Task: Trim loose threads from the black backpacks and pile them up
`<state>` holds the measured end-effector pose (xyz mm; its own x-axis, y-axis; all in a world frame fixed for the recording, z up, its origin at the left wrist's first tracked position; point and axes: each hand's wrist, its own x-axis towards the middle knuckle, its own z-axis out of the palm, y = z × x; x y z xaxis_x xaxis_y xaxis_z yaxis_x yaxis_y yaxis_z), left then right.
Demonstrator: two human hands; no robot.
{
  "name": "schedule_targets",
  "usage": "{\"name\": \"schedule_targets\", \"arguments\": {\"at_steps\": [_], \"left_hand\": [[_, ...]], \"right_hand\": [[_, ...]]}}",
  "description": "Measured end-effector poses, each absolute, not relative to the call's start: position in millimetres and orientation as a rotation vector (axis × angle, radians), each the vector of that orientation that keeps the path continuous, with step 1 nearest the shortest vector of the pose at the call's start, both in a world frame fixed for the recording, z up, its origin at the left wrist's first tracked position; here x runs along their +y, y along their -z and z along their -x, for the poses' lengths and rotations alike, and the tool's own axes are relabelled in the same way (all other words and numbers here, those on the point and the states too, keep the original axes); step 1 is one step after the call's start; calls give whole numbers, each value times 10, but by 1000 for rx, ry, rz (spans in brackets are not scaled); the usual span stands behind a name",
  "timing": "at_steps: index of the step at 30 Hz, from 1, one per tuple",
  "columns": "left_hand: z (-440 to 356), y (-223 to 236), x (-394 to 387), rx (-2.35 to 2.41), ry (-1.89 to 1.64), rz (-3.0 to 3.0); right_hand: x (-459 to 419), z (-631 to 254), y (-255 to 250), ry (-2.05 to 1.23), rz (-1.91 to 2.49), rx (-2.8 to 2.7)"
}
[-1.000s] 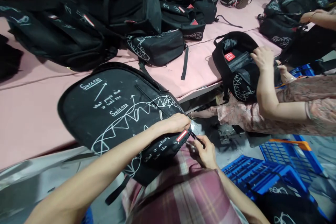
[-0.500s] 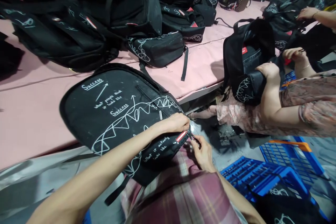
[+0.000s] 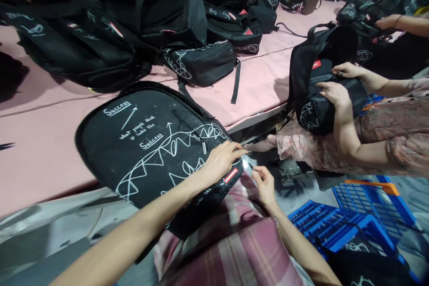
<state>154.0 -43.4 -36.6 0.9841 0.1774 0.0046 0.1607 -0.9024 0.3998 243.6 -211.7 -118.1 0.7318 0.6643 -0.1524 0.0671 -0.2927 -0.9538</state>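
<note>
Black backpack (image 3: 150, 143) with white scribble print and "Success" lettering lies flat, half on the pink table (image 3: 40, 152) edge, half over the person's lap. Left hand (image 3: 219, 161) rests on its lower right corner, fingers spread flat on the fabric just above the red label (image 3: 231, 175), pinning rather than gripping. Right hand (image 3: 264, 183) sits just off that corner, fingers curled narrow as if pinching something small; what it holds cannot be told.

Step in hand, as judged: working the corner seam or zipper end near the label, likely trimming or checking it. Next move calls for the left hand to keep the corner taut while the right goes back in at the edge, close and precise.

Counts: one backpack in hand. One co-worker's backpack (image 3: 321, 89), held by two co-worker's hands (image 3: 335, 91) at right. On the table, a loose pile of black bags (image 3: 134, 18), at least five, exact count unclear since they overlap. One small pouch-like bag (image 3: 201, 60) nearest. Blue crates (image 3: 338, 228), two visible, on the floor at right.
</note>
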Motion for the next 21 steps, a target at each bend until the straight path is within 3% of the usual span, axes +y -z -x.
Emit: {"name": "schedule_targets", "arguments": {"at_steps": [2, 13, 21], "left_hand": [[-1452, 405, -579, 135, -185, -2859], [-1494, 568, -813, -163, -157, -3125], [-1151, 523, -660, 588, -549, -2369]], "right_hand": [[-2186, -2584, 1223, -590, 1796, -596], [-2251, -2792, 1234, -469, 1985, -1005], [-2161, -2817, 1149, -337, 1891, -1411]]}}
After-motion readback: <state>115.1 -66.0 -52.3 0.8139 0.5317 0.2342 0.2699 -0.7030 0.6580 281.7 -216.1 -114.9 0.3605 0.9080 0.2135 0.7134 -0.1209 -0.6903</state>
